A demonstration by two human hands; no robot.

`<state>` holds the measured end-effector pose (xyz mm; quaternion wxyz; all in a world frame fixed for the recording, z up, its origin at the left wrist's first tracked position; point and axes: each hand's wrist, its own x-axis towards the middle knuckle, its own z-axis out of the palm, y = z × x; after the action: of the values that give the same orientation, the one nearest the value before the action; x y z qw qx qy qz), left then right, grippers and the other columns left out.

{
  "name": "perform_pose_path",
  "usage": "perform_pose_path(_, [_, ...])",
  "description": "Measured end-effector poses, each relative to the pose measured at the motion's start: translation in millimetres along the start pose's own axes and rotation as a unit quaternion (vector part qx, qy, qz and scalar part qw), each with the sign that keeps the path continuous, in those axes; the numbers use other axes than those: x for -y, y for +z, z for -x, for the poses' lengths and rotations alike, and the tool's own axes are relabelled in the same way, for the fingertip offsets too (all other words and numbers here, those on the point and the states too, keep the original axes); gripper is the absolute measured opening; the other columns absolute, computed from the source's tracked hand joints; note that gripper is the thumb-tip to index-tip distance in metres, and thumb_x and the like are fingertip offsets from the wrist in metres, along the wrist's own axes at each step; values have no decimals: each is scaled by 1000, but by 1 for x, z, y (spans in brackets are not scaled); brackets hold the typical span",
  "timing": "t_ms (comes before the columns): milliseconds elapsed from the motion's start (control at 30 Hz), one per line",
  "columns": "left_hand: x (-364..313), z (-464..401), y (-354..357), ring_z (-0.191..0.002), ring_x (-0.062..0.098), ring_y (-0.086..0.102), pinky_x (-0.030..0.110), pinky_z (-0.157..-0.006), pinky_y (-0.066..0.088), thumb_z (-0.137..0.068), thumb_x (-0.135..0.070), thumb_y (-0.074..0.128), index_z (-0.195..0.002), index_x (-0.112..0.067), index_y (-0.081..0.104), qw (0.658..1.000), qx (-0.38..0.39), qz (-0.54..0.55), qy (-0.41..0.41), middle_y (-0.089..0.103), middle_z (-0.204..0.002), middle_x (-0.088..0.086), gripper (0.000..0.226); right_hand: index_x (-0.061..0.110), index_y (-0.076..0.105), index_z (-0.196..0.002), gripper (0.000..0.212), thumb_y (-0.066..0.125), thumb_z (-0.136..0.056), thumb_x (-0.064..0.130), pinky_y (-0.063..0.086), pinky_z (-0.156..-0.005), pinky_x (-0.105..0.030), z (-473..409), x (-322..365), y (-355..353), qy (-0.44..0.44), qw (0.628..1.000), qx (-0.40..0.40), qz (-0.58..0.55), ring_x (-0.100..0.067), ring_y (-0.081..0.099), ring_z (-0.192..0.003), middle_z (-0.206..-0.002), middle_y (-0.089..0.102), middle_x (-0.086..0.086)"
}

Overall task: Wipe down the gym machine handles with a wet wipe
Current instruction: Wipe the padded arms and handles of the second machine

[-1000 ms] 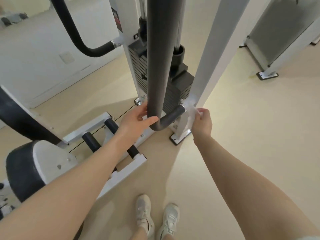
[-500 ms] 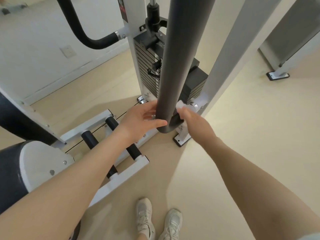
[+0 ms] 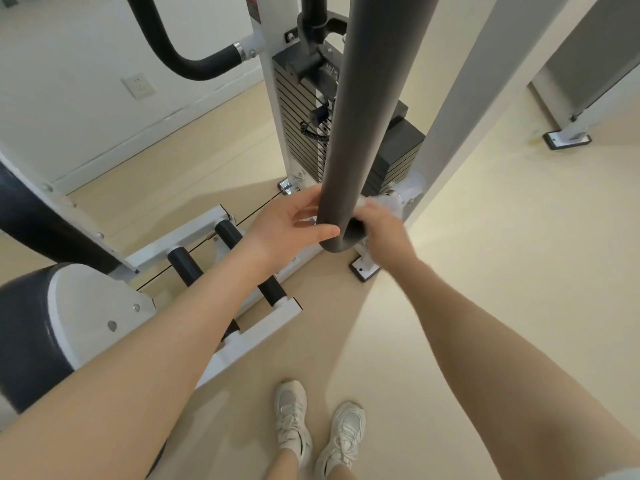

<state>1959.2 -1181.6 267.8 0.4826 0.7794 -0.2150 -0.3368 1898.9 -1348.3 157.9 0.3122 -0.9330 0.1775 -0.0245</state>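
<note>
Handle (image 3: pixel 360 133) — left hand (image 3: pixel 291 233) cups it loosely, steadying; right hand (image 3: pixel 384 226) grips wipe (image 3: pixel 394 204) at the bend. Advice: wrap fully, rub round the curve.

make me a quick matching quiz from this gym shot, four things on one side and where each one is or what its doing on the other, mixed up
Things:
1. left hand
2. right hand
3. wall socket
4. sneakers

States:
A. on the wall, upper left
B. on the floor at the bottom of the view
C. grips a white wet wipe against the grey handle
D. fingers relaxed, thumb on the grey handle

Pairs: 1-D, 2-C, 3-A, 4-B
</note>
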Motion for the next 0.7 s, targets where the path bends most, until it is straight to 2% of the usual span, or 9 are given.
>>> perform_pose_path(100, [-2, 1, 0, -88, -18, 59, -1, -74, 43, -81, -5, 66, -116, -32, 59, 1000, -8, 2, 0, 65, -97, -25, 45, 11, 57, -110, 39, 34, -86, -8, 34, -66, -28, 22, 12, 12, -86, 994, 55, -48, -15, 43, -78, -84, 49, 5])
perform_pose_path(200, [-4, 0, -2, -89, -20, 57, 0, -73, 42, -82, -7, 67, -118, -35, 58, 1000, 3, -5, -7, 64, -98, -28, 46, 21, 52, -123, 51, 39, -81, -6, 45, -84, -35, -5, -24, 5, -96, 993, 57, 44, -25, 48, -103, -115, 52, -3])
perform_pose_path(300, [-1, -1, -2, -95, -19, 55, 6, -80, 38, -82, -12, 67, -119, -38, 58, 1000, -5, -15, -12, 64, -102, -28, 46, 15, 43, -138, 63, 35, -83, -15, 31, -109, -38, -18, -37, -6, 23, 992, 21, 126, -29, 30, -136, -148, 36, -7])
perform_pose_path(367, [0, -2, -1, -90, -21, 56, 5, -76, 37, -82, -12, 67, -117, -39, 58, 1000, -7, -19, -16, 64, -100, -30, 44, 12, 41, -140, 62, 31, -85, -15, 24, -113, -34, -4, -18, -4, 47, 998, 25, 36, -26, 23, -141, -151, 30, -7])
perform_pose_path(467, [-2, -1, -1, -88, -23, 56, -2, -70, 37, -83, -11, 66, -122, -34, 57, 1000, -3, -22, -14, 64, -101, -28, 46, 17, 52, -131, 49, 32, -93, -7, 36, -98, -25, 38, 10, 15, 8, 986, 32, -165, -21, 49, -116, -126, 54, -3])
perform_pose_path(500, [-3, -1, -1, -88, -23, 56, -5, -68, 38, -83, -10, 66, -124, -31, 56, 1000, -1, -24, -14, 64, -102, -26, 47, 21, 56, -128, 46, 32, -95, -3, 38, -98, -25, 51, 19, 14, 47, 968, 21, -246, -14, 52, -111, -121, 58, 4])
perform_pose_path(600, [-3, 0, -1, -90, -20, 57, -6, -71, 38, -82, -5, 65, -126, -25, 57, 1000, 1, -9, -21, 66, -104, -22, 48, 22, 59, -122, 41, 38, -94, 1, 41, -100, -29, 55, 20, 5, 272, 837, -139, -454, -17, 52, -119, -127, 58, 0])
perform_pose_path(633, [-4, 0, -1, -93, -18, 58, -4, -75, 39, -82, -5, 66, -126, -25, 57, 1000, 2, -8, -23, 66, -104, -23, 48, 20, 55, -127, 40, 40, -94, 3, 42, -97, -28, 49, 15, -3, 370, 754, -192, -507, -21, 52, -121, -130, 55, -2])
perform_pose_path(700, [-3, 0, -1, -96, -17, 57, 4, -81, 39, -82, -8, 66, -125, -28, 57, 1000, 3, -16, -25, 65, -104, -26, 48, 15, 42, -138, 42, 38, -97, 8, 43, -93, -30, 36, 10, -8, 488, 608, -178, -600, -29, 49, -123, -138, 48, -7])
